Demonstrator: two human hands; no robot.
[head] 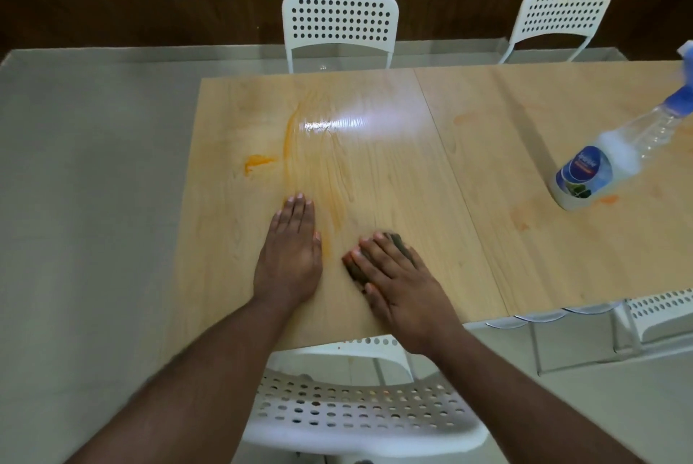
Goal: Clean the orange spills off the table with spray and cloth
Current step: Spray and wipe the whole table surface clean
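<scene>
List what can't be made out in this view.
- Cloth: mostly hidden under the right hand; its size and shape are unclear.
- Spray bottle: nozzle cut off by the right edge, label print too small to read.
- Table: runs past the right edge, so any further spills there are unseen.

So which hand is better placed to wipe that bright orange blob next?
The right hand: it already presses the cloth. The left hand lies nearer the orange blob but flat on the table, holding nothing.
</scene>
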